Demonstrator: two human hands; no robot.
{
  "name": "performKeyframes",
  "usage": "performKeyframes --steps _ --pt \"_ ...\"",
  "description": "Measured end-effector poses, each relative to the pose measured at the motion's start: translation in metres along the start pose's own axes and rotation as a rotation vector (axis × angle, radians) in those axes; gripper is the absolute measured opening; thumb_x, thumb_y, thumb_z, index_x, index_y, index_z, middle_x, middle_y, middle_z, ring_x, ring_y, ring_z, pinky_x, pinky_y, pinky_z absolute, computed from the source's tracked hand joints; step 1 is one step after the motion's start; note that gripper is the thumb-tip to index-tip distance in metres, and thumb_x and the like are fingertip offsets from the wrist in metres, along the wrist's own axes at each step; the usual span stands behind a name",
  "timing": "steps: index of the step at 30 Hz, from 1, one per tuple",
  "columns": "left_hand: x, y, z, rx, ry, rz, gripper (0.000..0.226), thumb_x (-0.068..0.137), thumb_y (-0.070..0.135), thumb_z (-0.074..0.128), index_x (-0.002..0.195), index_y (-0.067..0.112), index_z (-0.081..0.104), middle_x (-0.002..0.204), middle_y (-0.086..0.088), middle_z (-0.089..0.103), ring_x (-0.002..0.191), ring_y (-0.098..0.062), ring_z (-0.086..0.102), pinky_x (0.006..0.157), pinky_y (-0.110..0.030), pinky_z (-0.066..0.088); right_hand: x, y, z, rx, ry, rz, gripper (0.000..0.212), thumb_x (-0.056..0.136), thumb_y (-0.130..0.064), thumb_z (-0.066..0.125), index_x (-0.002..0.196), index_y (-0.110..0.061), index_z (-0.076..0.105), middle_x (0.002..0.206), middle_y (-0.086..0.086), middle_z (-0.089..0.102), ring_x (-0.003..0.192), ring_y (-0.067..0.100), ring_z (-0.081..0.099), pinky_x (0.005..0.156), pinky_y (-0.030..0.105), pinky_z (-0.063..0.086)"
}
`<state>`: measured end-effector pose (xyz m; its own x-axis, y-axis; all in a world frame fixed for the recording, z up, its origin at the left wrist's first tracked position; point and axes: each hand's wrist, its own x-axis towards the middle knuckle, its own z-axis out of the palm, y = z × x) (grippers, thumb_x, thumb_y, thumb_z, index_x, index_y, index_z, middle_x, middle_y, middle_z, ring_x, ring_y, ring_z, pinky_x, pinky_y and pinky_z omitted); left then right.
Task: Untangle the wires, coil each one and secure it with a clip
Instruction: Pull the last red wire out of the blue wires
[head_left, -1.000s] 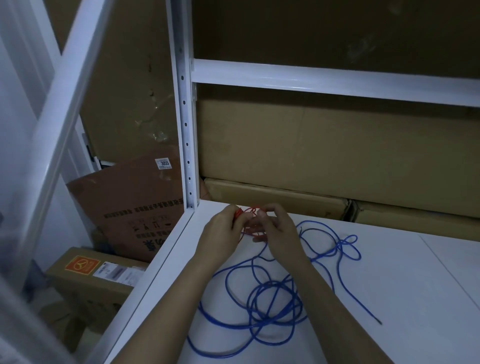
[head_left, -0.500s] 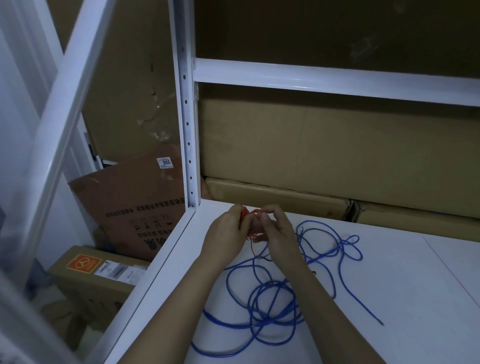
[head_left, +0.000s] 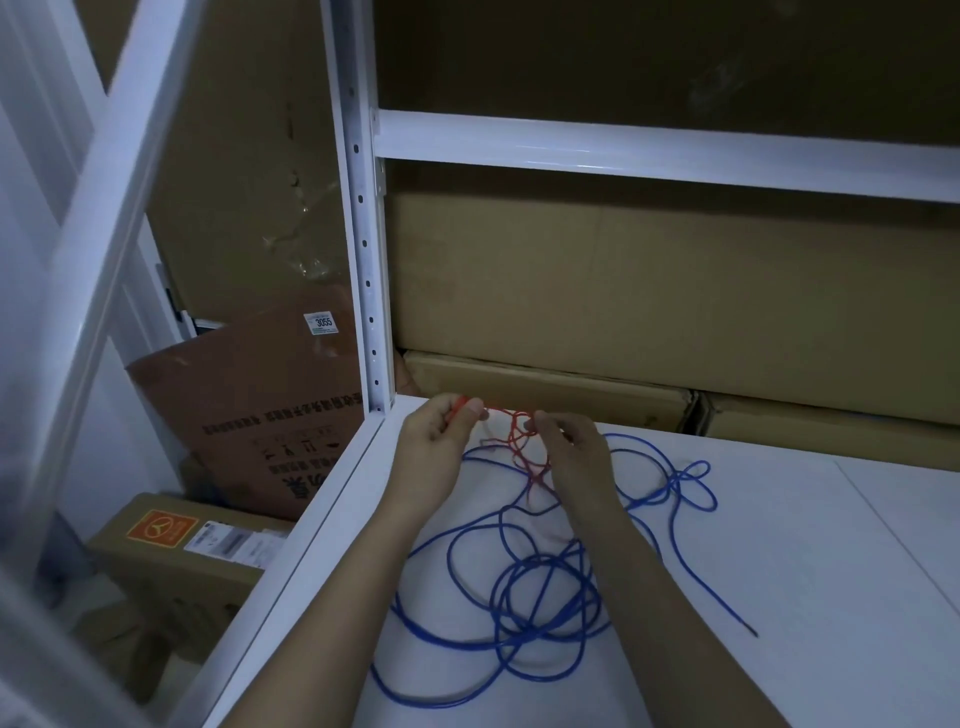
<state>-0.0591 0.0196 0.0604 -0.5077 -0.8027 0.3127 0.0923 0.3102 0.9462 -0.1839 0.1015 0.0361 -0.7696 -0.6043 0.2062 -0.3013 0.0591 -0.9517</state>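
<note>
A thin red wire (head_left: 521, 435) hangs in a small tangle between my two hands near the back left corner of the white shelf (head_left: 810, 545). My left hand (head_left: 434, 441) pinches one red end at its fingertips. My right hand (head_left: 571, 457) pinches the red tangle from the other side. A long blue wire (head_left: 545, 587) lies in loose overlapping loops on the shelf below and to the right of my hands, its free end trailing to the right. No clip is visible.
A white perforated upright post (head_left: 366, 260) rises at the shelf's back left corner, with a white crossbar (head_left: 649, 156) above. Cardboard boxes (head_left: 649, 291) stand behind the shelf, and more boxes (head_left: 171, 551) lie on the floor to the left.
My hands have moved apart, stretching the red wire out between them. The blue wire has stayed in place on the shelf.
</note>
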Motion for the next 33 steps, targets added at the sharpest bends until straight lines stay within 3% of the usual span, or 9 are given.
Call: performKeyframes --steps 2,5,8,11,15,17,20,26,33 --pt "0.003 -0.001 -0.002 0.013 0.024 -0.025 0.021 0.097 0.018 0.054 0.078 0.017 0.065 0.058 0.014 0.05 0.056 0.003 0.045 0.06 -0.016 0.037 0.003 0.001 -0.003 0.163 -0.035 0.158 0.023 0.1 -0.03 0.048 0.09 -0.021 0.067 0.102 -0.001 0.064 0.095 0.011 0.057 0.085 0.027 0.045" --pt "0.006 -0.004 -0.004 0.034 0.103 -0.085 0.02 0.097 0.021 0.054 0.08 0.019 0.065 0.067 0.008 0.052 0.065 -0.003 0.047 0.065 -0.021 0.039 0.005 -0.006 -0.006 0.658 -0.041 0.282 0.023 0.101 -0.023 0.045 0.095 -0.013 0.065 0.09 -0.002 0.068 0.086 0.012 0.061 0.074 0.025 0.046" --pt "0.009 -0.005 -0.007 0.029 0.175 -0.14 0.022 0.098 0.02 0.053 0.079 0.017 0.063 0.069 0.004 0.05 0.067 -0.007 0.047 0.066 -0.024 0.039 0.006 -0.006 -0.016 0.972 -0.13 0.268 0.03 0.092 -0.025 0.049 0.074 -0.016 0.071 0.082 -0.004 0.07 0.077 0.008 0.064 0.073 0.023 0.045" --pt "0.015 -0.004 -0.011 0.002 0.236 -0.184 0.022 0.098 0.019 0.053 0.079 0.015 0.063 0.068 0.003 0.048 0.065 -0.008 0.046 0.067 -0.028 0.038 0.009 -0.008 -0.026 1.092 -0.173 0.269 0.039 0.095 -0.023 0.046 0.064 -0.017 0.068 0.084 -0.001 0.069 0.081 0.011 0.062 0.078 0.026 0.044" --pt "0.019 -0.004 -0.011 0.054 0.245 -0.181 0.02 0.099 0.023 0.05 0.09 0.011 0.064 0.073 0.005 0.053 0.07 -0.007 0.049 0.071 -0.028 0.037 0.008 -0.011 -0.027 1.091 -0.222 0.298 0.036 0.094 -0.02 0.046 0.063 -0.015 0.062 0.085 0.002 0.067 0.086 0.016 0.059 0.083 0.029 0.042" --pt "0.018 -0.004 -0.012 0.076 0.18 -0.183 0.023 0.1 0.025 0.047 0.086 0.013 0.063 0.073 0.002 0.053 0.068 -0.008 0.048 0.067 -0.028 0.039 0.006 -0.013 -0.026 1.076 -0.229 0.29 0.034 0.096 -0.018 0.044 0.067 -0.012 0.06 0.098 0.007 0.068 0.101 0.02 0.062 0.093 0.031 0.045" --pt "0.015 -0.005 -0.012 0.094 0.108 -0.179 0.029 0.101 0.029 0.044 0.079 0.019 0.06 0.072 0.0 0.051 0.065 -0.01 0.046 0.065 -0.027 0.038 0.006 -0.013 -0.021 1.018 -0.211 0.241 0.019 0.1 -0.014 0.042 0.095 -0.004 0.057 0.119 0.015 0.064 0.116 0.023 0.059 0.099 0.032 0.048" --pt "0.003 0.002 0.013 0.079 -0.018 -0.123 0.028 0.1 0.03 0.047 0.082 0.015 0.063 0.066 0.004 0.048 0.061 -0.007 0.044 0.061 -0.022 0.037 -0.007 -0.023 -0.003 0.855 -0.192 0.11 0.021 0.101 -0.012 0.04 0.091 -0.005 0.056 0.1 0.005 0.072 0.105 0.019 0.065 0.097 0.031 0.049" --pt "-0.001 -0.001 0.017 -0.094 -0.045 -0.156 0.018 0.09 0.021 0.066 0.078 0.008 0.067 0.067 0.004 0.065 0.059 0.002 0.057 0.061 -0.011 0.044 -0.016 -0.022 0.005 0.723 -0.271 0.074 0.022 0.102 -0.01 0.039 0.089 -0.009 0.056 0.104 0.008 0.07 0.102 0.019 0.064 0.092 0.028 0.049"
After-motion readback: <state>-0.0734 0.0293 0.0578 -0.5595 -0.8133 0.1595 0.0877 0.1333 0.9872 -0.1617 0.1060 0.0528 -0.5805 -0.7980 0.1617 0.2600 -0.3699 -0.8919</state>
